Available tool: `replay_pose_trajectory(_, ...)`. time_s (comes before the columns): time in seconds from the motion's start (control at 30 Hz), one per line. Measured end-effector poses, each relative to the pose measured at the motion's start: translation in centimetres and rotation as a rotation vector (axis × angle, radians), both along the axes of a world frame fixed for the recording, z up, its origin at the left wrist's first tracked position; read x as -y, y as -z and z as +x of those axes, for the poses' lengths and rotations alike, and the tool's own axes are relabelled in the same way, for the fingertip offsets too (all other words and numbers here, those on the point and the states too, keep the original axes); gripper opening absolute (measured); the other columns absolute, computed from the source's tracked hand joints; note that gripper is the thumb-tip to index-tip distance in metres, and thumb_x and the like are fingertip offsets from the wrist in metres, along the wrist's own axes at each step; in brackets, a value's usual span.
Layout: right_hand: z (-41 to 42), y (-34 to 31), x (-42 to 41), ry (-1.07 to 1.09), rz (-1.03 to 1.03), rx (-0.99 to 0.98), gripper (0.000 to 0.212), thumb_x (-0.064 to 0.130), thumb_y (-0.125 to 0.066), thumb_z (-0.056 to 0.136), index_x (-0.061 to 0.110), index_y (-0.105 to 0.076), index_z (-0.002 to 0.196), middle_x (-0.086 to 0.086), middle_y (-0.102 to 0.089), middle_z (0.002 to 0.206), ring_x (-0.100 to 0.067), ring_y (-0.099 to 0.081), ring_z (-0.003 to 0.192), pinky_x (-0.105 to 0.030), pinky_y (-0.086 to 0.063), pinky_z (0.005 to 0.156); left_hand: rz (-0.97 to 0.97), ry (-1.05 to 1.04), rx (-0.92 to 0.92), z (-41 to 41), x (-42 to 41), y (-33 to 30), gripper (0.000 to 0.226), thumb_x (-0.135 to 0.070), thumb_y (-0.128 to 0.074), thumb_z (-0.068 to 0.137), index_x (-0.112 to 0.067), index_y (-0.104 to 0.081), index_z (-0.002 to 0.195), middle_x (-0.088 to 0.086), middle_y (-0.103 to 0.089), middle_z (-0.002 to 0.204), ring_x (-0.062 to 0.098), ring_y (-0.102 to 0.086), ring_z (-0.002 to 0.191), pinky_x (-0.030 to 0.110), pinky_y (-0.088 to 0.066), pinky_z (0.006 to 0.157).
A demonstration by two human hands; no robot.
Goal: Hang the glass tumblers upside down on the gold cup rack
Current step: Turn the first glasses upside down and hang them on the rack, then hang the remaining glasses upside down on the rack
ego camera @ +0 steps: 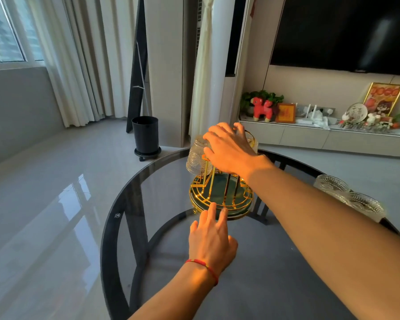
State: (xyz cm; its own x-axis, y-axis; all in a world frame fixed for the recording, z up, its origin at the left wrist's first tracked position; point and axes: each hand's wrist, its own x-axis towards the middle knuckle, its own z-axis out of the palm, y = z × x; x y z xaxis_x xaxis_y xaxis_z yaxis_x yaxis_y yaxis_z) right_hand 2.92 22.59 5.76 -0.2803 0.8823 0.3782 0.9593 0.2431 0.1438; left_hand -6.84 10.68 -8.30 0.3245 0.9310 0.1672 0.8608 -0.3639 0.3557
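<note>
The gold cup rack (201, 195), with a dark green round base, stands on the round glass table (162, 181). One ribbed glass tumbler (197, 158) hangs upside down on the rack's left side. My right hand (229, 148) reaches over the rack top and grips a second tumbler (251, 138) at the far right side; most of that glass is hidden by the hand. My left hand (211, 239) lies flat on the table, fingers apart, fingertips touching the rack's base rim. Two more tumblers (333, 184) (365, 204) stand upright at the table's right edge, behind my right forearm.
A black round bin (146, 135) on a wheeled base stands on the floor beyond the table's left. A low TV cabinet (321, 137) with ornaments runs along the back right wall. Glossy floor lies to the left.
</note>
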Motion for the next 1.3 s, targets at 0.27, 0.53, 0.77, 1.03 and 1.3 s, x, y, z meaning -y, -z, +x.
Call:
replay_pose_trajectory(0.27,7.5,6.2,13.3,-0.002,0.383,-0.404,0.05,0.009,-0.048,0.076,0.009,-0.062,0.124,-0.011,-0.063,0.129,-0.03,-0.054,0.123,-0.048,-0.041,0.101,0.175,0.177,0.463,2.2,3.1,-3.2,0.058,-0.014,-0.066,0.081,-0.021,-0.051,0.137,-0.002,-0.055,0.137,0.016,-0.045,0.126,0.016,-0.029,0.103)
replay_pose_trajectory(0.53,17.1,12.4,19.8,0.584,0.342,-0.827,0.062,0.004,-0.07,0.078,-0.002,-0.049,0.136,-0.026,-0.054,0.133,-0.046,-0.051,0.122,-0.052,-0.042,0.1,-0.08,0.112,0.555,3.3,5.0,-3.7,0.055,-0.016,-0.068,0.085,-0.024,-0.049,0.136,0.001,-0.057,0.135,0.018,-0.049,0.124,0.043,-0.044,0.107)
replay_pose_trajectory(0.77,18.9,14.8,19.0,0.681,0.102,-1.184,0.073,0.019,-0.074,0.085,0.001,-0.033,0.144,-0.022,-0.054,0.14,-0.041,-0.055,0.126,-0.048,-0.046,0.102,-0.287,0.011,0.638,4.0,5.1,-3.2,0.043,-0.016,-0.066,0.091,-0.025,-0.051,0.131,0.002,-0.056,0.124,0.021,-0.055,0.114,0.039,-0.053,0.089)
replay_pose_trajectory(1.03,18.2,15.3,16.8,0.821,0.144,-1.09,0.071,0.052,-0.074,0.082,0.013,-0.042,0.131,-0.017,-0.059,0.13,-0.039,-0.049,0.128,-0.05,-0.032,0.105,-0.343,-0.009,0.62,4.5,5.1,-2.5,0.042,-0.013,-0.063,0.093,-0.024,-0.049,0.131,0.002,-0.057,0.123,0.023,-0.056,0.113,0.036,-0.052,0.089)
replay_pose_trajectory(1.3,17.8,16.0,15.6,0.785,0.099,-0.973,0.06,0.055,-0.072,0.082,0.014,-0.042,0.115,-0.015,-0.061,0.126,-0.038,-0.05,0.125,-0.052,-0.03,0.103,-0.394,-0.005,0.643,4.3,4.7,-2.6,0.038,-0.013,-0.062,0.093,-0.024,-0.051,0.128,0.001,-0.063,0.115,0.012,-0.062,0.098,0.024,-0.054,0.074)
